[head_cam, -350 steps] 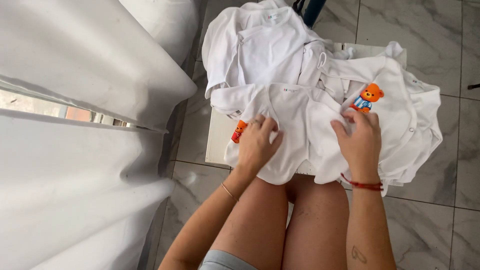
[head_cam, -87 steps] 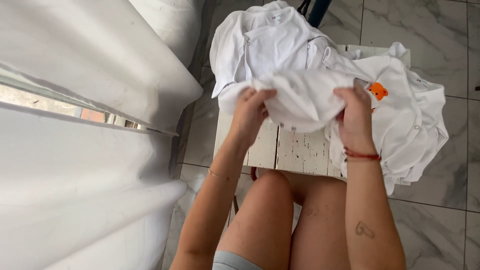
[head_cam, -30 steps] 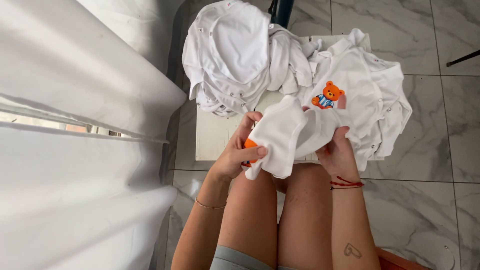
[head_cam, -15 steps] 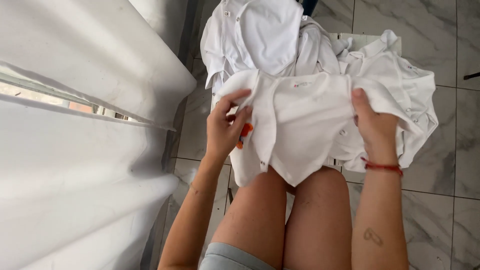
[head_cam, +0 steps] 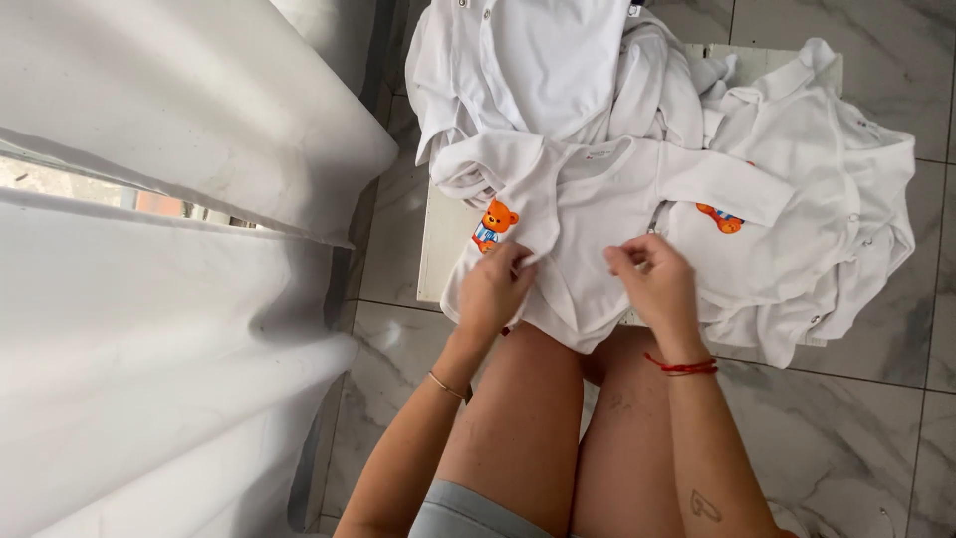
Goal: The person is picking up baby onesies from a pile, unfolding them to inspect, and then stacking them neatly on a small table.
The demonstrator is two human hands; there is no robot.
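A small white baby garment (head_cam: 597, 214) with long sleeves lies spread face down on top of the pile, its lower edge hanging toward my knees. My left hand (head_cam: 493, 289) pinches its left side near an orange bear print (head_cam: 492, 225). My right hand (head_cam: 652, 284) pinches the fabric at its right side, fingers closed on a fold. A second orange bear print (head_cam: 719, 217) shows on the garment underneath.
A heap of white baby clothes (head_cam: 558, 70) covers a small white table (head_cam: 438, 239). More white garments (head_cam: 846, 209) hang over its right side. White curtain fabric (head_cam: 159, 199) fills the left. Grey marble floor tiles (head_cam: 846, 448) lie around my bare legs.
The garment I held up by its sides now lies flat on the pile. Both hands have come down and inward to its lower part.
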